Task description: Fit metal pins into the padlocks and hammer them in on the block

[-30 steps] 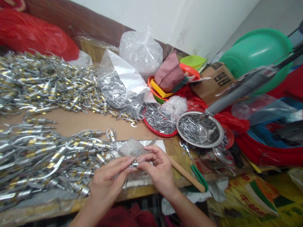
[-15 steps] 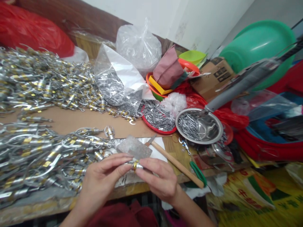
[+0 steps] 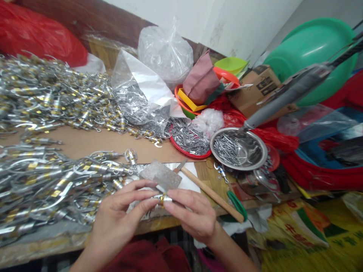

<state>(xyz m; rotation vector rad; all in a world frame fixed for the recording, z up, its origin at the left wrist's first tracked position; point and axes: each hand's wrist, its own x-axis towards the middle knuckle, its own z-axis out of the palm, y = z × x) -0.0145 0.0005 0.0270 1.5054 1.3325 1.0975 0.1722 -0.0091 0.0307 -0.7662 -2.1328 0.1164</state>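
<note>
Close to the table's front edge, my right hand (image 3: 195, 215) pinches a small silver and gold metal fitting (image 3: 162, 198) between thumb and fingers. From the other side, the thumb and index finger of my left hand (image 3: 119, 213) close on its left end. Fingers cover both ends of the piece. Just behind it lies a flat grey metal block (image 3: 160, 175) on white paper. A hammer with a wooden handle (image 3: 212, 194) rests to the right, beside a small knife (image 3: 180, 165). Similar silver and gold hooked fittings (image 3: 56, 177) are heaped left of my hands.
A larger heap of fittings (image 3: 56, 94) fills the back left. Behind the block are a red tray (image 3: 195, 155) of small metal parts and a steel bowl (image 3: 265, 155) of pins. A grey tool (image 3: 286, 96) slants above the bowl. One fitting (image 3: 222, 173) lies near the bowl.
Both hands keep the fitting almost in place. My left fingers look slightly more spread, and the left hand has shifted a little to the left. The view has tilted slightly.
</note>
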